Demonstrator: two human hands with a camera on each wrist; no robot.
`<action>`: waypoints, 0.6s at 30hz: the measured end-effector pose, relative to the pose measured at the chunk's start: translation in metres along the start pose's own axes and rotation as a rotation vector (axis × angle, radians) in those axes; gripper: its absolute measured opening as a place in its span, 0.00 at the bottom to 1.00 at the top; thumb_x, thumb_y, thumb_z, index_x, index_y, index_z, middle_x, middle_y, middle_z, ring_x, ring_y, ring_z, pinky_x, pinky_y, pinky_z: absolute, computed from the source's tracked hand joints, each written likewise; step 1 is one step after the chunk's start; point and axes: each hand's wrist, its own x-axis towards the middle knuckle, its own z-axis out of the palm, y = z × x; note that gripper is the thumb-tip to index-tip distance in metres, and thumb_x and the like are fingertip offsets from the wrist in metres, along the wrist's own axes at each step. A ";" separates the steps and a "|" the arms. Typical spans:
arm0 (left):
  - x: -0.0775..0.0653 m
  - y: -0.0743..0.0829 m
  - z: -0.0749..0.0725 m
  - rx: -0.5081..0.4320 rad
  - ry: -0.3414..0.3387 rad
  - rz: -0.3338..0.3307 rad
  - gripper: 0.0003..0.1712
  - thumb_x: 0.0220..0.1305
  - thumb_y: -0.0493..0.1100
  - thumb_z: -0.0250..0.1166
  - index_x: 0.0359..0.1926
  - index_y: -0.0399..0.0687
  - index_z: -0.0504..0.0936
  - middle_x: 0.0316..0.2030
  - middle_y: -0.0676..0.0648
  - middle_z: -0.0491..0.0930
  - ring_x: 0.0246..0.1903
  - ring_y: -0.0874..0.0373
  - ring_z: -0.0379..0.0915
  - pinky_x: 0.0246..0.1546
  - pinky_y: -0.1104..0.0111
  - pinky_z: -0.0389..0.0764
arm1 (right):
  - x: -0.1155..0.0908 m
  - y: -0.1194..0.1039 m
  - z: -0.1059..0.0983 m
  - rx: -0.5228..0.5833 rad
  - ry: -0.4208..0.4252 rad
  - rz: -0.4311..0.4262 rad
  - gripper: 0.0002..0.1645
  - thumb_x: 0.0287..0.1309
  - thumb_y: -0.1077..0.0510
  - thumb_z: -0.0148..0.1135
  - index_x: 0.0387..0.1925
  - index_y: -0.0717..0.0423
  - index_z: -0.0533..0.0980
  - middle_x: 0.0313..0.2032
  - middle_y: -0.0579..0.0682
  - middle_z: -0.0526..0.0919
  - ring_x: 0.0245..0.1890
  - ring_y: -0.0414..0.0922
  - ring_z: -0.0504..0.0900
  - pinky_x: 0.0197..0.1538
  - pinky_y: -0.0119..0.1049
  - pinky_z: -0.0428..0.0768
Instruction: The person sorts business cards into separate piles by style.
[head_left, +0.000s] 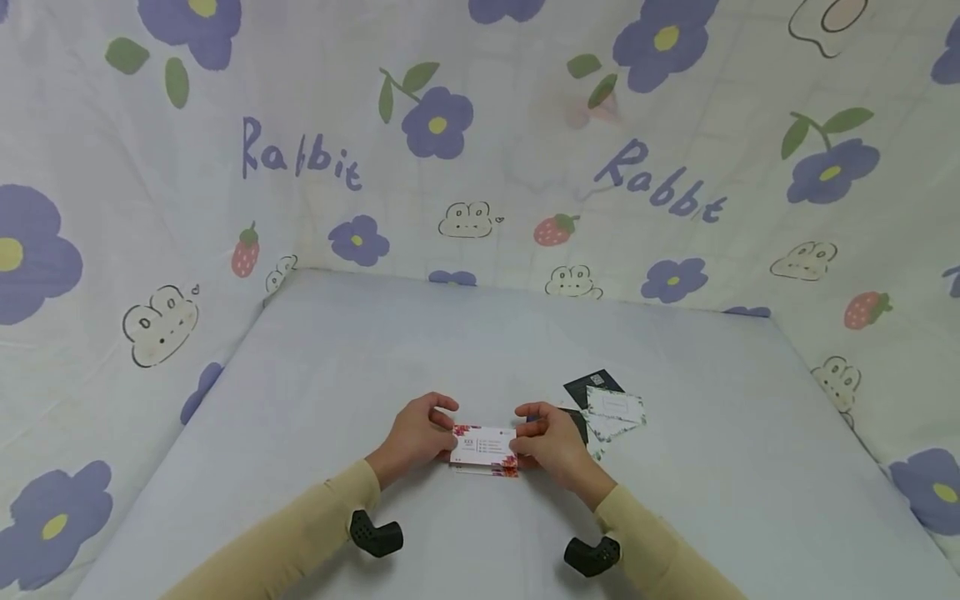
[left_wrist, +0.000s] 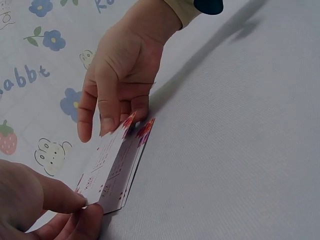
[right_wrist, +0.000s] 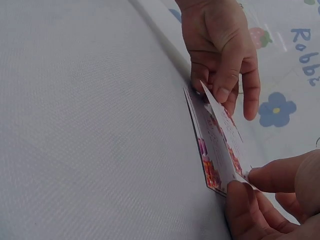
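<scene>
A white business card [head_left: 486, 447] with red floral corners is raised at a tilt between both hands, above similar cards [head_left: 487, 472] lying on the table. My left hand [head_left: 414, 437] pinches its left end between thumb and fingers, which the left wrist view shows close up. On the other end, my right hand [head_left: 558, 450] pinches the card with thumb [right_wrist: 272, 175] and fingers. In the left wrist view the lower cards [left_wrist: 127, 172] sit just beneath the raised one, slightly fanned.
Right of the right hand lie loose cards: a black card [head_left: 585, 385] with a printed code, white cards [head_left: 617, 403] with green leaf edges, and another dark card partly behind the hand. A flower-patterned cloth [head_left: 450, 183] stands around the white table [head_left: 360, 333].
</scene>
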 end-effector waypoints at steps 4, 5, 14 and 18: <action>-0.001 0.000 0.001 0.010 0.009 0.013 0.26 0.49 0.30 0.68 0.52 0.44 0.76 0.36 0.45 0.77 0.31 0.55 0.73 0.24 0.69 0.81 | 0.001 0.000 0.000 -0.037 0.001 -0.009 0.28 0.51 0.69 0.69 0.55 0.55 0.74 0.35 0.53 0.78 0.32 0.45 0.77 0.30 0.34 0.83; -0.001 0.000 0.001 0.014 0.012 0.016 0.26 0.49 0.30 0.68 0.52 0.45 0.76 0.36 0.46 0.77 0.32 0.55 0.73 0.24 0.69 0.81 | 0.001 0.000 0.000 -0.043 0.004 -0.012 0.28 0.51 0.69 0.69 0.55 0.55 0.74 0.35 0.53 0.79 0.31 0.45 0.77 0.29 0.35 0.83; -0.003 0.000 0.002 0.025 0.033 0.015 0.26 0.49 0.30 0.68 0.51 0.45 0.76 0.36 0.46 0.77 0.33 0.54 0.73 0.25 0.69 0.81 | 0.001 0.002 -0.001 -0.036 0.030 -0.008 0.27 0.50 0.68 0.69 0.54 0.56 0.74 0.35 0.54 0.81 0.29 0.44 0.79 0.29 0.35 0.84; -0.003 -0.002 0.001 0.027 0.035 0.020 0.25 0.49 0.30 0.68 0.51 0.44 0.77 0.36 0.45 0.77 0.33 0.54 0.73 0.25 0.69 0.80 | 0.001 0.004 -0.002 -0.020 0.038 0.005 0.27 0.51 0.69 0.68 0.54 0.56 0.74 0.35 0.54 0.81 0.29 0.44 0.80 0.29 0.35 0.84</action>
